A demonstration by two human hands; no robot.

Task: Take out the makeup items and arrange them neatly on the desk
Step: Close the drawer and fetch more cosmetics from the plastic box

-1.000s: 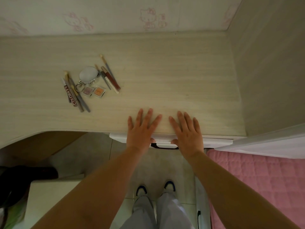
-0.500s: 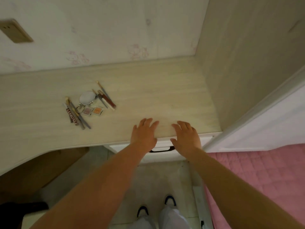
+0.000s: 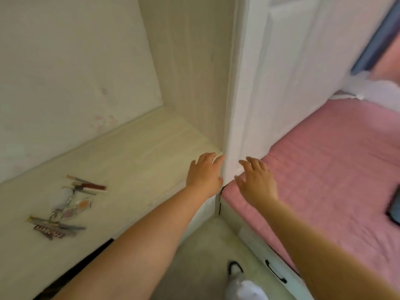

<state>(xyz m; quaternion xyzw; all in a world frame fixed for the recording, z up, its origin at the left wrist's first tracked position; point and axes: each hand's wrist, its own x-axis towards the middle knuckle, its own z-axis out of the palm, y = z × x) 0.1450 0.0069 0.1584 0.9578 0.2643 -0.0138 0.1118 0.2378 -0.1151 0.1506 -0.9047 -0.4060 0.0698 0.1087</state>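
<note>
A small group of makeup items [image 3: 69, 204] lies on the pale wooden desk [image 3: 138, 161] at the left: several pencils and brushes, a round compact mirror [image 3: 62, 197], two small eyeshadow pans [image 3: 75, 208] and a labelled tube [image 3: 49, 231]. My left hand [image 3: 204, 173] is open, fingers spread, over the desk's right front corner. My right hand [image 3: 256, 180] is open too, hovering over the edge of the pink bed. Neither hand holds anything.
A wooden side panel [image 3: 190, 72] and a white panel [image 3: 281, 72] rise at the desk's right end. A pink quilted bed [image 3: 324, 169] fills the right, with a dark object [image 3: 395, 211] on it. A white bed drawer with a black handle [image 3: 275, 271] sits below.
The view has swung to the right, toward the bed. Both hands have left the desk's front edge above the drawer; the right one is now over the bed.
</note>
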